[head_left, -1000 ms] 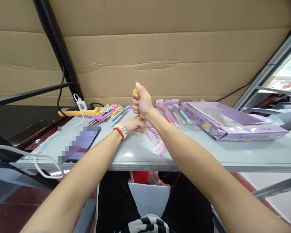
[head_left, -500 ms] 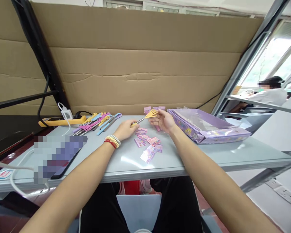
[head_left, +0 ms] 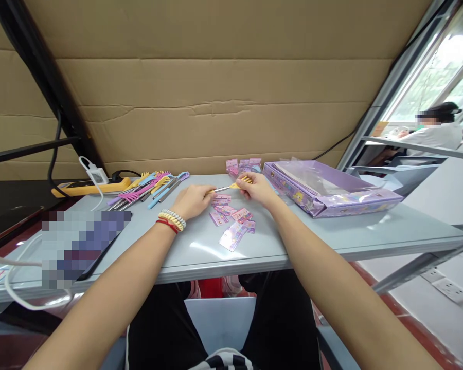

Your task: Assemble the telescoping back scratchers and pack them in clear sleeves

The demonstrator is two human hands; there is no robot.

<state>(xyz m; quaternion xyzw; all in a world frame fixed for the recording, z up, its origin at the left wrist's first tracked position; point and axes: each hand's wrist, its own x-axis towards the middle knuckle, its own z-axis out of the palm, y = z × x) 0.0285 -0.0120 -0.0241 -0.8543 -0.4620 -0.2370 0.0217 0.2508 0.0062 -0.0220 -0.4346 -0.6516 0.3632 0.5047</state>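
Held level between both hands, just over the table, is a yellow back scratcher (head_left: 221,189) with a thin metal rod. My left hand (head_left: 194,200) is closed round its handle end. At the other end, the fingers of my right hand (head_left: 257,189) pinch the yellow claw-shaped head, partly covering it. Small pink and purple printed cards (head_left: 233,236) lie loosely overlapped below the hands. Left of my left hand is a pile of similar back scratchers (head_left: 148,191) in pink, yellow, blue and purple.
A purple open box (head_left: 324,205) with clear plastic sits at the right, and pink cards (head_left: 244,166) lie by the cardboard wall (head_left: 216,133). At left are a phone (head_left: 113,236), a yellow power strip (head_left: 71,190), a charger (head_left: 97,173) and white cables. Another person (head_left: 434,136) sits far right.
My right hand has turned and closed over the claw head, which was more exposed before. The back scratcher now lies flatter. The camera view has shifted slightly.
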